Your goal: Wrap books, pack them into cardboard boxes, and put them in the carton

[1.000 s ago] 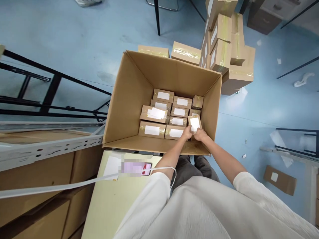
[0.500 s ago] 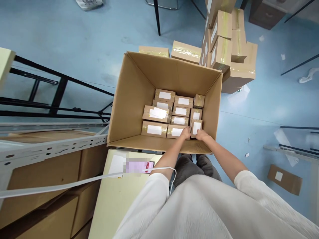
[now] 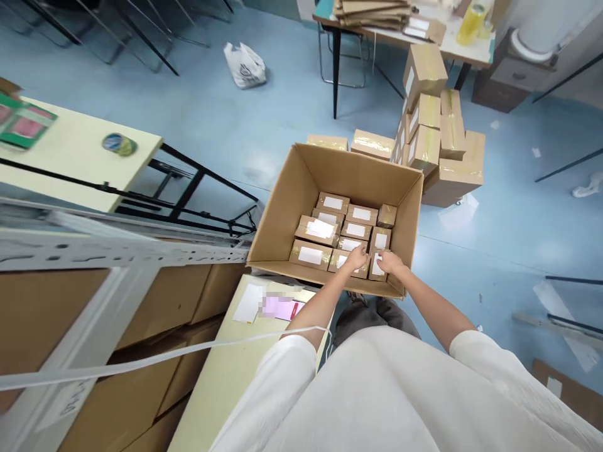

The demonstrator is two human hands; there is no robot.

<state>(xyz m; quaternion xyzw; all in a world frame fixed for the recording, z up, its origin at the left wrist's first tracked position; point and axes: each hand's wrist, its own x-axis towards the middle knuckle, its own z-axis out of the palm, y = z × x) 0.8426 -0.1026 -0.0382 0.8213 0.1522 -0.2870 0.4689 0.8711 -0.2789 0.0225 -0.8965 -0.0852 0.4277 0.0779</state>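
Inside the carton (image 3: 281, 220), at its near right corner, the box (image 3: 377, 274) is lying lengthwise away from me; my right hand (image 3: 392, 262) is hovering nearer, grip unclear, while my left hand (image 3: 357, 258) is hanging half-open, seemingly empty.

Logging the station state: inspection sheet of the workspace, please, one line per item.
surface: table, paper and phone on it
things: small boxes, mostly labelled, in open carton
clutter: bag and scraps on floor
hands: left hand over small boxes, right hand at near right box; grip unclear
cables: white cord crossing over table
surroundings: shelf at left, stacked boxes beyond carton
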